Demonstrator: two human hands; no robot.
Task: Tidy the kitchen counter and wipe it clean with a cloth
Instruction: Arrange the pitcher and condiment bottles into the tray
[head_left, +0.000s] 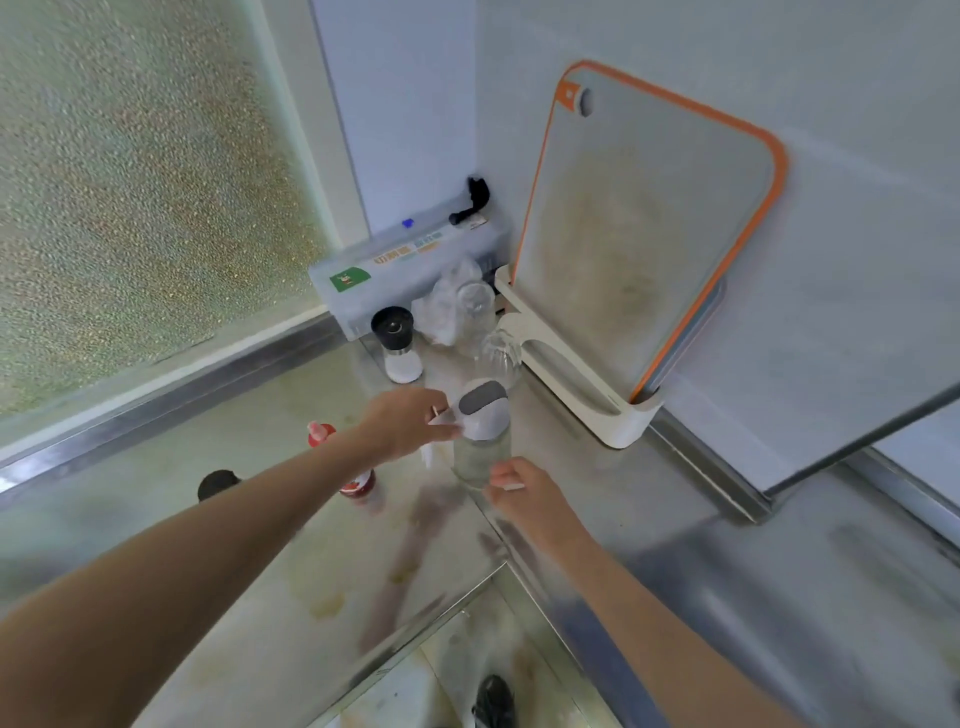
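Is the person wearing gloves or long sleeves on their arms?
No. Both arms are bare right to the picture's edge: no gloves, no sleeves, no watch or bracelet showing. The left hand and right hand show no rings that I can make out, though the picture is a bit blurry. The fingernails look long and pale.

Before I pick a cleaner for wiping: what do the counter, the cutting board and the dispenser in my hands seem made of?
Counter: probably stainless steel, brushed; grey sheen, blurred reflections, yellowish stains. Cutting board: looks like matte grey plastic with an orange rim, its face discoloured. Dispenser: clear body, glass or plastic, I cannot tell which; white and grey plastic-looking top. The left hand holds its top, the right hand its base.
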